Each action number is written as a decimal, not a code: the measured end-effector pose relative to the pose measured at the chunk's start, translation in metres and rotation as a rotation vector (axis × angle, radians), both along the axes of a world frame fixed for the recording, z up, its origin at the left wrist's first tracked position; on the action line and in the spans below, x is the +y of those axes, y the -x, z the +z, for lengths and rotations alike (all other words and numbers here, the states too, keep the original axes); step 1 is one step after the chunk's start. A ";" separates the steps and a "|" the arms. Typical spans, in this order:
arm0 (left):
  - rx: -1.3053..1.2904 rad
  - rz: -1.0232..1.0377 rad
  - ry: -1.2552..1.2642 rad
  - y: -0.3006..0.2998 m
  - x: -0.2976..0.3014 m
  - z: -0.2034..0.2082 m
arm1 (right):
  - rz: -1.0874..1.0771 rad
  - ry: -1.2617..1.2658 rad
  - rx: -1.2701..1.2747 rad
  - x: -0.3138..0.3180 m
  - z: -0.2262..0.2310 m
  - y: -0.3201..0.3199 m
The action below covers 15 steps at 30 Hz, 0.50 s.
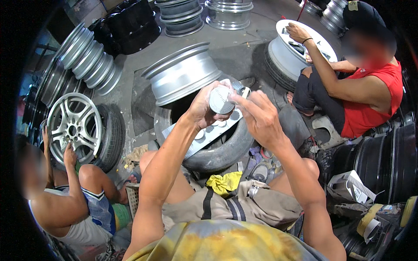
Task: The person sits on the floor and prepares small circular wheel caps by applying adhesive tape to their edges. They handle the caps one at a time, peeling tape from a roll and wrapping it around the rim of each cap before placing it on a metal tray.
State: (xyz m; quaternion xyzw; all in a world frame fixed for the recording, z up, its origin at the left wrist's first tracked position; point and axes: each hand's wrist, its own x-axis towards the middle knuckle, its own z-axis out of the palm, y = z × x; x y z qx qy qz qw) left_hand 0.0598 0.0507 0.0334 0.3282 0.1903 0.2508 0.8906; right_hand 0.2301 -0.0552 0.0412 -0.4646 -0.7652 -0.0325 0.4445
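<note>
My left hand [201, 104] grips a round silver wheel centre cap [220, 101], its face turned up toward me. Fingers bent together, my right hand [260, 116] reaches to the cap's right edge; anything pinched in its fingertips is too small to make out. Below my hands, a pale flat board [191, 151] with several round caps rests across a tyre [220, 158] lying flat. A bare silver wheel rim [185, 71] leans at the tyre's far side, partly behind my left hand.
At the right, a person in red [370, 95] handles a white wheel [285, 45]. A person at the left [65, 200] holds a spoked wheel [74, 126]. Stacked rims [89, 61] stand behind. A yellow cloth [224, 182] lies near my lap; black rims [374, 161] line the right.
</note>
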 end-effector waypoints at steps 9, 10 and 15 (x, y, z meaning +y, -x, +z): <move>-0.073 -0.008 -0.015 0.001 0.009 -0.019 | -0.011 -0.053 -0.154 0.000 -0.002 0.010; -0.180 -0.153 -0.013 0.003 0.010 -0.019 | -0.052 -0.043 -0.165 0.004 0.000 0.005; 0.098 0.180 0.011 -0.015 -0.002 -0.016 | 0.066 -0.130 -0.086 0.003 -0.004 0.024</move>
